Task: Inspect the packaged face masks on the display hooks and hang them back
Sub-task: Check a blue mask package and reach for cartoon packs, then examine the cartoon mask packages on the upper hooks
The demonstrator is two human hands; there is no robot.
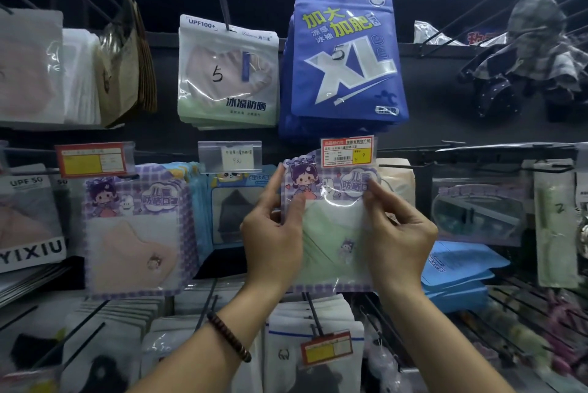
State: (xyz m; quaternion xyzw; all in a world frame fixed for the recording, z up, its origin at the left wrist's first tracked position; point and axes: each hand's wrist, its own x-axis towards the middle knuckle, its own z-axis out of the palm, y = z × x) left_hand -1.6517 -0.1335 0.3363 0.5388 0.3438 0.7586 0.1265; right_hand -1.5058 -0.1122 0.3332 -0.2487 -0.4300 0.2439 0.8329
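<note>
From the head view, both hands are up at the middle row of the display wall, and between them is the packaged face mask, a purple-checked pouch with a cartoon girl and a pale green mask behind the clear window. The left hand grips the pouch's left edge, thumb on the front, its fingers curled round the side. The right hand pinches the upper right part with bent fingertips. The pouch's top sits just under the red-and-yellow price tag; whether it is on the hook, I cannot tell. A matching pink mask pouch hangs to the left, a blue XL pack above. A beaded bracelet circles the left wrist.
</note>
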